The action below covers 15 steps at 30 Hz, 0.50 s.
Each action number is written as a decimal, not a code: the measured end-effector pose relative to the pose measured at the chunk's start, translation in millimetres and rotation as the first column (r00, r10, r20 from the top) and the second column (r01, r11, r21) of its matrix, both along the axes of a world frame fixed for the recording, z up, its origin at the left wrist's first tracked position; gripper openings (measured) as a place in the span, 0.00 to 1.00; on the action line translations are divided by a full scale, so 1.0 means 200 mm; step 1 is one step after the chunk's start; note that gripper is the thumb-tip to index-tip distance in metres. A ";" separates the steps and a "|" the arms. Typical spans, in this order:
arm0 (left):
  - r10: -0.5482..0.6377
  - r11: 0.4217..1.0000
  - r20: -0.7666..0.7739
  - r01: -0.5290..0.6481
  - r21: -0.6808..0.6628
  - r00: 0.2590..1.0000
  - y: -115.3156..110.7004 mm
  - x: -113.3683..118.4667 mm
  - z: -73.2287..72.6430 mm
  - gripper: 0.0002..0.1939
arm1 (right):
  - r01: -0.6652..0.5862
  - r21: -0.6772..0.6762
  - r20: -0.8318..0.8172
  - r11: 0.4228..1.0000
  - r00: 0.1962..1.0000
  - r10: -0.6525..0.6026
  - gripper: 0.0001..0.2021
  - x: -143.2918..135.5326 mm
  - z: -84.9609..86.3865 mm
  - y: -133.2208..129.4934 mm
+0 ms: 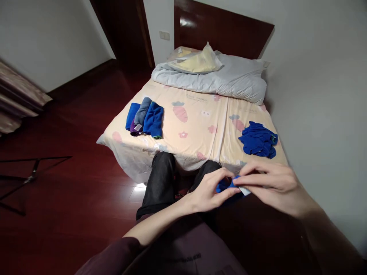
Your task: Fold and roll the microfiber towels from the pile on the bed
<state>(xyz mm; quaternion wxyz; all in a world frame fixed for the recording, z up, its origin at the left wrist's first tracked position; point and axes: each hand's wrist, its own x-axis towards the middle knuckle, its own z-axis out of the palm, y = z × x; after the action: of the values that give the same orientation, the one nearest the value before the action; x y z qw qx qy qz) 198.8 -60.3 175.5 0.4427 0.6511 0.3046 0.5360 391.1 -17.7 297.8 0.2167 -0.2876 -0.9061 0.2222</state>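
In front of my body I hold a blue cloth, mostly hidden by my fingers. My left hand pinches it between thumb and fingers. My right hand is closed on its right end, where a white tag sticks out. A crumpled pile of blue cloth with a bit of green edging lies on the right side of the bed, just beyond my right hand. On the left side lie several folded cloths: blue ones, a grey-blue one with a white label, and a purple one.
The bed has a cream sheet with a carrot print. Grey bedding and a pale yellow pillow sit by the dark headboard. Black stand legs are on the floor at left; a wall rises at right.
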 end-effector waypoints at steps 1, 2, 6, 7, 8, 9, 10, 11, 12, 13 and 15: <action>-0.026 0.997 0.039 0.029 -0.068 0.999 -0.02 -0.01 0.00 0.19 | -0.022 -0.008 0.025 1.000 0.999 0.022 0.12 -0.01 0.00 -0.02; -0.066 0.989 0.073 0.075 -0.126 0.995 -0.04 -0.03 -0.01 0.21 | -0.037 -0.002 0.047 0.999 0.998 0.037 0.12 -0.01 0.00 -0.05; -0.289 0.915 0.046 0.290 -0.281 0.956 -0.09 -0.20 -0.08 0.24 | -0.050 0.107 0.146 0.993 0.989 0.035 0.15 0.00 -0.03 -0.08; -0.319 0.901 0.006 0.306 -0.309 0.948 -0.10 -0.25 -0.12 0.24 | -0.050 0.142 0.167 0.989 0.986 0.026 0.16 0.00 -0.03 -0.08; -0.329 0.893 -0.034 0.299 -0.338 0.944 -0.10 -0.31 -0.16 0.24 | -0.047 0.182 0.185 0.982 0.983 0.013 0.18 0.00 -0.04 -0.08; -0.325 0.887 -0.077 0.276 -0.370 0.943 -0.12 -0.37 -0.20 0.24 | -0.037 0.223 0.210 0.974 0.978 -0.011 0.20 0.00 -0.05 -0.08; -0.311 0.883 -0.118 0.241 -0.402 0.943 -0.13 -0.43 -0.25 0.24 | -0.017 0.270 0.233 0.963 0.971 -0.048 0.21 0.01 -0.05 -0.07; -0.291 0.880 -0.157 0.199 -0.432 0.944 -0.15 -0.49 -0.30 0.24 | 0.011 0.316 0.249 0.949 0.964 -0.094 0.23 0.02 -0.05 -0.07; -0.265 0.877 -0.195 0.152 -0.455 0.944 -0.17 -0.55 -0.34 0.25 | 0.051 0.357 0.257 0.933 0.955 -0.150 0.24 0.03 -0.05 -0.07; -0.237 0.876 -0.236 0.102 -0.471 0.942 -0.19 -0.61 -0.38 0.24 | 0.103 0.387 0.250 0.916 0.945 -0.212 0.24 0.04 -0.06 -0.06; -0.161 0.881 -0.323 -0.012 -0.474 0.933 -0.24 -0.74 -0.41 0.24 | 0.259 0.402 0.182 0.879 0.917 -0.353 0.23 0.09 -0.05 -0.04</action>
<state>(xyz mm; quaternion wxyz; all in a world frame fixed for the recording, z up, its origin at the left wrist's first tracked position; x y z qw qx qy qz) 50.7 -108.2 93.5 0.5454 0.6217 0.4734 0.3033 409.7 -25.2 286.9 0.1834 -0.4079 -0.8940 -0.0276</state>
